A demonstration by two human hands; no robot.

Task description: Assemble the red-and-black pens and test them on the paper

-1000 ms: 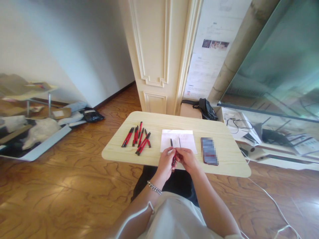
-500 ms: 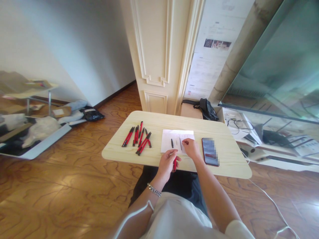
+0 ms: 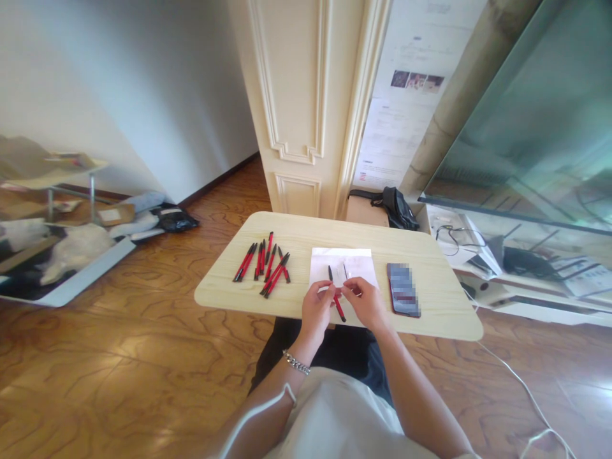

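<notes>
In my left hand [image 3: 317, 307] is a red pen barrel [image 3: 340, 310], its upper end at the fingertips and its dark end pointing down towards the table's near edge. My right hand [image 3: 366, 302] is close beside it, thumb and fingers pinched near the barrel's top; whatever they hold is too small to make out. Beyond my fingers a black pen tip piece [image 3: 329, 273] and a thin dark ink refill [image 3: 345, 271] lie on a white sheet of paper [image 3: 366, 261]. The fingers partly hide the sheet and the refill's near end.
Several red and black pens [image 3: 268, 264] lie in a loose group on the left of the pale wooden table [image 3: 220, 294]. A phone [image 3: 404, 290] rests to the right of the paper. Behind the table is a black bag [image 3: 399, 207]; a white cable [image 3: 516, 376] trails across the floor.
My right hand has drawn back from the refill towards my left hand, and the two now nearly meet. The red barrel has tilted, its lower end swinging right.
</notes>
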